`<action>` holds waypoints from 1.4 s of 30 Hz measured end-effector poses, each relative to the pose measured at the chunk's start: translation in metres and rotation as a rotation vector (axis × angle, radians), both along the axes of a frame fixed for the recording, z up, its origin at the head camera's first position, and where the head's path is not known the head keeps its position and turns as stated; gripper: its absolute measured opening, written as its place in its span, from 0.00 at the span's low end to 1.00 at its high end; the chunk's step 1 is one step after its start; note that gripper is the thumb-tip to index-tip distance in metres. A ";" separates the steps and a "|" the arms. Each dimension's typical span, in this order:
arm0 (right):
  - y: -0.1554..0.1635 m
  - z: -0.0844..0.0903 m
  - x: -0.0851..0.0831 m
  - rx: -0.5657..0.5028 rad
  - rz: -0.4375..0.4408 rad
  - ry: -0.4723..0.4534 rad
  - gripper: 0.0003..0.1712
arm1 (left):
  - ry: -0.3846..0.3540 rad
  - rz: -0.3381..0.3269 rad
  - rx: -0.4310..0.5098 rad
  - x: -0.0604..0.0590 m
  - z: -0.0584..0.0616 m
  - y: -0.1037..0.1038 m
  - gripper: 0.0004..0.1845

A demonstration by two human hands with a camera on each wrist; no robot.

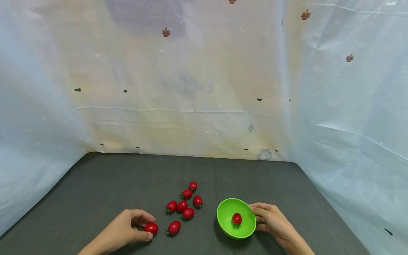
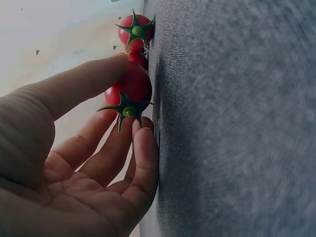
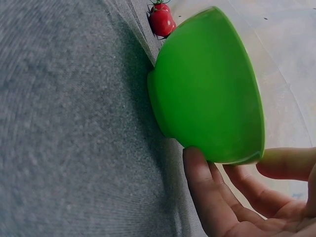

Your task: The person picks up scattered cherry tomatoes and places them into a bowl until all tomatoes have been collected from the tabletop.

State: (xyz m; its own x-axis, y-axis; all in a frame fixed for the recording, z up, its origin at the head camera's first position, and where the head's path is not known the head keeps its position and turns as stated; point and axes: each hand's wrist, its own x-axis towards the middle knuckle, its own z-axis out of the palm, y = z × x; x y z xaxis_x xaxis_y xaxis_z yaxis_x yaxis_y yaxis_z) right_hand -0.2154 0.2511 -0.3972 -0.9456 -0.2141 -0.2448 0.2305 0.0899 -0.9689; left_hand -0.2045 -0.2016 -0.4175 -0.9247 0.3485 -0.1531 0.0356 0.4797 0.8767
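Observation:
A red cherry tomato [image 1: 151, 228] with a green calyx is pinched between the thumb and fingers of my left hand [image 1: 127, 228], low over the dark cloth. In the left wrist view the calyx of this tomato [image 2: 129, 89] faces the camera. My right hand [image 1: 271, 221] holds a bright green bowl [image 1: 223, 223] by its right side, fingers and thumb at the rim and outer wall. One tomato [image 1: 237, 219] lies inside the bowl. The right wrist view shows only the outside of the bowl [image 3: 207, 94], its foot close to the cloth.
Between the hands, a loose tomato [image 1: 174, 228] lies nearest the left hand. Several more tomatoes [image 1: 182, 206] form a group behind it on the dark grey cloth [image 1: 134, 180]. A pale patterned sheet [image 1: 197, 131] hangs at the back and both sides.

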 end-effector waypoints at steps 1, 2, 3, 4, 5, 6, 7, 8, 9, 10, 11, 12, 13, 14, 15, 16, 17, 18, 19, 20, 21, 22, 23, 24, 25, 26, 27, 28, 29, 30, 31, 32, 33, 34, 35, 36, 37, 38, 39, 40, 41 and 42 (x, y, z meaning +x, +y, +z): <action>0.000 0.000 0.000 -0.001 0.001 0.000 0.23 | -0.001 0.005 -0.002 0.000 0.000 0.000 0.21; 0.000 0.000 0.000 -0.001 0.001 0.000 0.23 | -0.003 0.010 -0.004 0.000 0.000 0.000 0.21; 0.000 0.000 -0.001 -0.001 0.001 0.001 0.23 | -0.006 0.014 -0.004 0.000 0.000 0.000 0.21; 0.000 0.000 -0.001 -0.001 0.000 0.001 0.23 | -0.009 0.019 -0.003 0.000 0.000 0.000 0.21; -0.001 0.000 -0.001 0.000 0.000 0.002 0.23 | -0.011 0.021 -0.001 0.000 0.000 0.000 0.21; -0.001 0.000 -0.001 0.000 -0.002 0.002 0.23 | -0.012 0.024 0.000 0.000 0.000 0.000 0.21; -0.001 0.000 -0.001 0.001 -0.002 0.003 0.23 | -0.013 0.026 0.001 0.000 0.000 0.000 0.21; -0.001 0.000 -0.001 0.002 -0.003 0.004 0.23 | -0.013 0.026 0.002 0.000 0.000 0.000 0.21; -0.001 -0.001 -0.001 0.002 -0.003 0.005 0.23 | -0.012 0.027 0.003 0.000 0.000 0.000 0.21; 0.000 -0.001 -0.001 0.002 -0.002 0.005 0.23 | -0.012 0.028 0.002 0.000 0.000 0.000 0.21; 0.000 -0.001 -0.001 0.001 -0.002 0.006 0.23 | -0.011 0.029 0.002 0.000 0.000 0.001 0.21; 0.000 -0.001 -0.001 0.000 -0.002 0.006 0.23 | -0.009 0.029 0.000 0.000 0.000 0.001 0.21; 0.000 -0.001 0.000 -0.002 -0.002 0.006 0.23 | -0.009 0.031 0.000 0.000 0.000 0.001 0.21; 0.000 -0.001 0.000 -0.003 -0.001 0.006 0.23 | -0.010 0.032 0.001 0.000 0.000 0.001 0.21; 0.000 -0.001 0.000 -0.006 -0.001 0.006 0.23 | -0.010 0.033 0.002 0.000 0.000 0.001 0.21; 0.000 -0.001 0.000 -0.007 -0.001 0.006 0.23 | -0.009 0.034 0.004 0.000 0.001 0.001 0.22; 0.000 -0.001 0.000 -0.007 -0.002 0.007 0.23 | -0.008 0.035 0.006 0.000 0.001 0.001 0.22; 0.000 -0.001 0.000 -0.007 -0.002 0.007 0.23 | -0.006 0.037 0.007 0.000 0.001 0.001 0.22; 0.000 -0.001 0.000 -0.006 -0.003 0.008 0.23 | -0.007 0.037 0.010 0.000 0.001 0.001 0.22; 0.000 -0.001 0.000 -0.005 -0.004 0.009 0.23 | -0.006 0.037 0.012 0.001 0.001 0.001 0.23; 0.000 -0.001 0.000 -0.003 -0.004 0.010 0.23 | -0.004 0.036 0.014 0.001 0.001 0.000 0.23; 0.000 -0.001 0.000 -0.001 -0.004 0.011 0.23 | -0.003 0.036 0.016 0.001 0.001 0.000 0.23; 0.000 -0.001 -0.001 0.000 -0.003 0.011 0.23 | -0.002 0.035 0.017 0.001 0.001 0.000 0.23; 0.000 -0.002 -0.001 0.001 -0.002 0.012 0.23 | -0.002 0.034 0.018 0.001 0.001 0.000 0.23; 0.000 -0.002 -0.001 0.001 -0.001 0.012 0.23 | -0.001 0.033 0.018 0.002 0.001 0.000 0.23; 0.000 -0.002 -0.001 0.002 -0.001 0.012 0.23 | -0.001 0.033 0.019 0.002 0.001 0.000 0.23; 0.000 -0.002 -0.001 0.001 -0.001 0.012 0.23 | 0.000 0.032 0.019 0.002 0.002 0.001 0.23; 0.000 -0.002 -0.001 -0.001 0.001 0.012 0.23 | -0.001 0.031 0.021 0.002 0.002 0.001 0.23; 0.000 -0.002 -0.001 -0.003 0.001 0.011 0.23 | -0.001 0.031 0.021 0.002 0.002 0.001 0.23; 0.000 -0.002 -0.001 -0.005 0.000 0.010 0.23 | -0.003 0.032 0.021 0.002 0.002 0.001 0.22; 0.000 -0.002 -0.001 -0.006 0.000 0.009 0.23 | -0.005 0.033 0.023 0.002 0.002 0.001 0.22; 0.000 -0.002 -0.001 -0.007 0.000 0.009 0.23 | -0.007 0.033 0.025 0.002 0.002 0.001 0.22; 0.000 -0.002 -0.001 -0.009 0.001 0.008 0.23 | -0.008 0.035 0.025 0.002 0.002 0.001 0.22; 0.000 -0.002 -0.001 -0.010 0.002 0.009 0.23 | -0.008 0.035 0.027 0.002 0.002 0.002 0.22; 0.000 -0.002 -0.001 -0.009 0.001 0.009 0.23 | -0.007 0.035 0.029 0.003 0.003 0.002 0.22; 0.000 -0.002 -0.001 -0.008 0.001 0.009 0.23 | -0.008 0.036 0.033 0.003 0.003 0.002 0.22; 0.000 -0.002 -0.001 -0.008 0.001 0.010 0.23 | -0.005 0.036 0.040 0.004 0.003 0.002 0.22; 0.000 -0.002 -0.001 -0.008 0.000 0.010 0.23 | -0.001 0.034 0.048 0.004 0.004 0.003 0.22; 0.000 -0.002 -0.001 -0.008 -0.002 0.010 0.23 | 0.002 0.034 0.056 0.005 0.004 0.003 0.22; -0.001 -0.002 -0.001 -0.006 -0.003 0.010 0.23 | 0.005 0.033 0.068 0.006 0.005 0.003 0.23; -0.001 -0.002 0.000 -0.005 -0.005 0.008 0.23 | 0.009 0.034 0.075 0.006 0.005 0.003 0.23; -0.001 -0.002 0.000 -0.003 -0.007 0.007 0.23 | 0.013 0.036 0.082 0.007 0.006 0.004 0.23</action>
State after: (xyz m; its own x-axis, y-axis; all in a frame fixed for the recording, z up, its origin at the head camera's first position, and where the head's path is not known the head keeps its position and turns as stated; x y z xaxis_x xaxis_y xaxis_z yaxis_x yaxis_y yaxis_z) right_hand -0.2155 0.2505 -0.3990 -0.9489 -0.2079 -0.2373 0.2241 0.0853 -0.9708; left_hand -0.1978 -0.1979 -0.4120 -0.9385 0.3263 -0.1130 0.0316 0.4070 0.9129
